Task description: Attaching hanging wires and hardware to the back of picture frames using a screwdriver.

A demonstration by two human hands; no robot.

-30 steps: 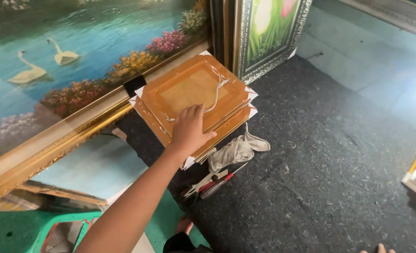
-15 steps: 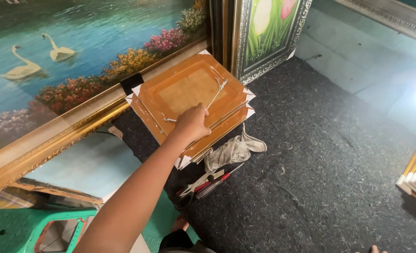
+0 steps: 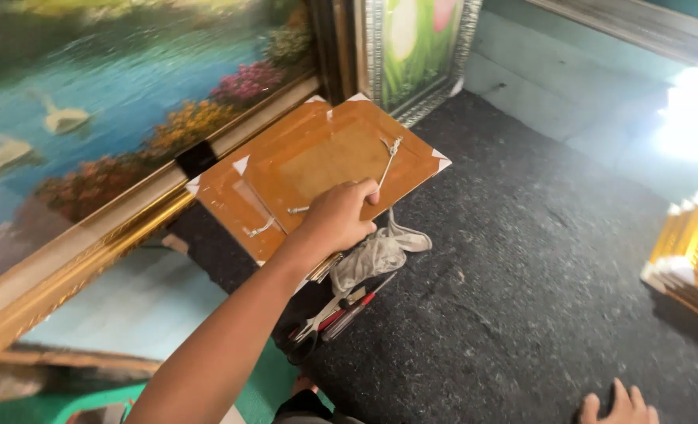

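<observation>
Against paintings, left hand fingers grip frame.

Head camera looks steeply down, close over the dark worktop.

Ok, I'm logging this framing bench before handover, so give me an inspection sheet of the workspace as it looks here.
Surface: dark speckled felt-like mat, bare in the middle.
Job's things: stack of brown paper-backed frames lying face down, the top one with a hanging wire across its back.
Clutter: crumpled pale cloth beside the stack; red-handled tools at the mat's edge.
Hands: left hand on the top frame's near edge; right hand only partly in view, fingers spread at the bottom edge.
Cables: nothing seen.
Surroundings: large swan landscape painting in a gold frame; silver-framed flower painting; stack of gold frames at right.
</observation>
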